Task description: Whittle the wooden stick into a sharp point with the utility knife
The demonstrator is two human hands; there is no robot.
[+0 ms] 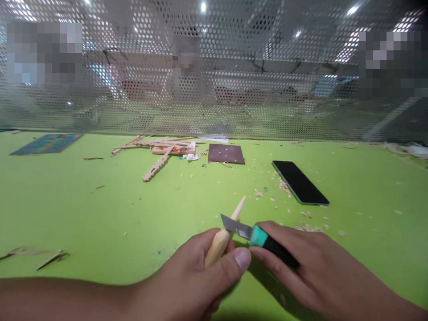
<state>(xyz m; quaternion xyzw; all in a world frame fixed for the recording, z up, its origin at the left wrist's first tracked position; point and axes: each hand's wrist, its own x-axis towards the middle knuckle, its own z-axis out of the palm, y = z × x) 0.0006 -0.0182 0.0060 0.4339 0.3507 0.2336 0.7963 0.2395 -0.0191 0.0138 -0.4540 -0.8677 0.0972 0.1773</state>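
My left hand [203, 272] is closed around a pale wooden stick [217, 245] whose far end is carved to a thin point. My right hand [297, 258] grips a carving knife [276, 247] with a black and teal handle. Its slanted steel blade [236, 226] lies across the stick at the step where the thick part narrows. My left thumb is close to the knife's collar. The stick's lower end is hidden in my left palm.
A black phone [301, 183] lies at right, with wood shavings [284, 185] beside it. Farther back are a brown square sheet [226, 154], several carved wooden sticks [158, 165] and a patterned mat [47, 144]. A perforated metal screen [214, 98] borders the green table [100, 214].
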